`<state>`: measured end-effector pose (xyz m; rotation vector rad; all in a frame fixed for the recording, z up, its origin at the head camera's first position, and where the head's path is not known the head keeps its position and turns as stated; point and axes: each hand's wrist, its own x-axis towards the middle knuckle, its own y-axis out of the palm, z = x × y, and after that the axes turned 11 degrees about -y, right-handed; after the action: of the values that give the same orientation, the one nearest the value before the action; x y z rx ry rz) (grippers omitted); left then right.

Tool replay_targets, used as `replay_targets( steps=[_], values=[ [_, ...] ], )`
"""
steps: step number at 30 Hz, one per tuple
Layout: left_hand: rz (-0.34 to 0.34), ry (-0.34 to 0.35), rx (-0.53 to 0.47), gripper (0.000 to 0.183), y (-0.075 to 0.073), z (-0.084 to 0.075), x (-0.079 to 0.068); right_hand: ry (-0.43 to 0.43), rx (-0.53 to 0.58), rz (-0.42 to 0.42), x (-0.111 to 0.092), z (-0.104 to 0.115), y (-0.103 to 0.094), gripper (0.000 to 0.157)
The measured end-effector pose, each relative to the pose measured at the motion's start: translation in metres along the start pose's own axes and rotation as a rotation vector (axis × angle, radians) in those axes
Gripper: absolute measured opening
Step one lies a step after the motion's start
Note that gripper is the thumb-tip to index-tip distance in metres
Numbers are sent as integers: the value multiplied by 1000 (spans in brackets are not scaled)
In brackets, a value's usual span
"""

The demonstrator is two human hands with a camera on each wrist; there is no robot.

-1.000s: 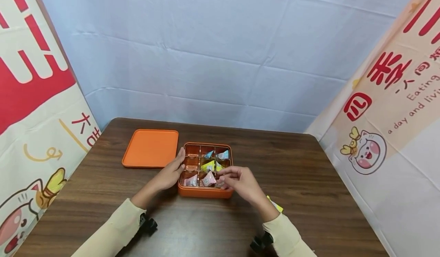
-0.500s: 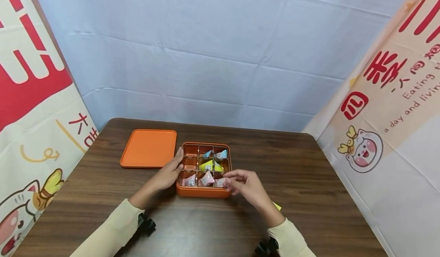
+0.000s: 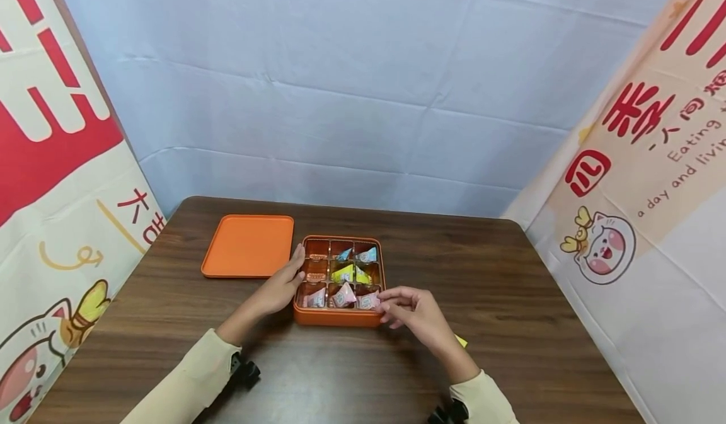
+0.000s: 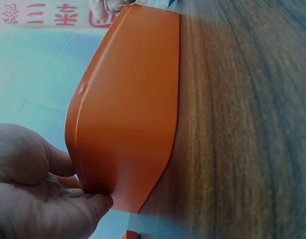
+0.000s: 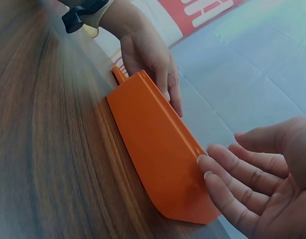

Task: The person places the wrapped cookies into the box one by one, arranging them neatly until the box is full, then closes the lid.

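Note:
An orange box [image 3: 338, 317] stands on the table, its inside split into small compartments. Pink wrapped candies [image 3: 343, 296] fill the front row. Yellow wrapped candies [image 3: 343, 274] lie in the middle row's centre and right compartments, and blue wrapped candies [image 3: 367, 255] in the same two of the back row. Along the box's left side rests my left hand [image 3: 278, 288], fingers extended; the left wrist view shows its fingertips at the box's corner. My right hand [image 3: 416, 312] is at the front right corner, fingers loosely bent around nothing, fingertips right at the rim in the right wrist view.
Left of the box, a flat orange lid [image 3: 247, 246] lies on the brown wooden table [image 3: 482, 273]. A yellow piece [image 3: 462, 341] peeks out beside my right forearm, mostly hidden. Pale blue cloth [image 3: 340, 96] hangs behind the table, with printed banners at both sides.
My right hand has drawn back rightward from over the front right compartment to the box's corner, leaving the pink candy there in plain sight. The left hand stays at the box's side.

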<state>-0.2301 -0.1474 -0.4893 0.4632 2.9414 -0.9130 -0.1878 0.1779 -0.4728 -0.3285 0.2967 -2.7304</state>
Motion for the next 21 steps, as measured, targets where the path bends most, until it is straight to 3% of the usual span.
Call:
replay_targets(
  steps=[21],
  values=[
    [0, 1, -4, 61, 0, 2, 1, -1, -22, -77, -24, -2, -17, 27]
  ],
)
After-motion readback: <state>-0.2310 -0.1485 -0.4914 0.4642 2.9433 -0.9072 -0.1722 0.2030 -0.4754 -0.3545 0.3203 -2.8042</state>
